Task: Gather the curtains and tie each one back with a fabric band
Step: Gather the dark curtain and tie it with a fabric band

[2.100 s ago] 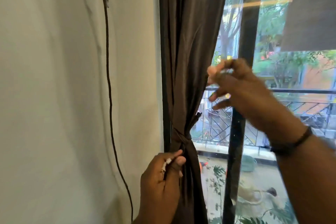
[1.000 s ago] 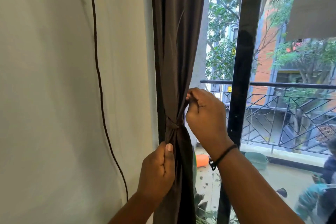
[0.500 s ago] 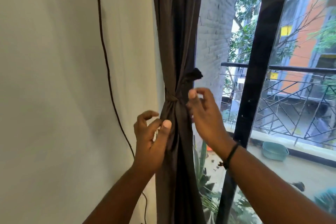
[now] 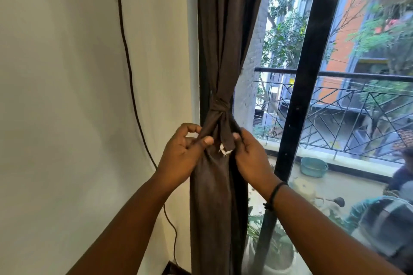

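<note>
My left grip (image 4: 186, 152) pinching one tail of the fabric band (image 4: 220, 105), my right grip (image 4: 248, 154) pinching the other tail at 3 o'clock, band knotted around the gathered brown curtain (image 4: 225, 29) at 12 o'clock above both

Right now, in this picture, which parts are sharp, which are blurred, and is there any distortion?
Head view: the knotted fabric band and brown curtain are sharp; the lower right corner behind the glass is smeared; the black window frame leans from wide-angle distortion; daylight outside is bright, the wall evenly lit.
</note>
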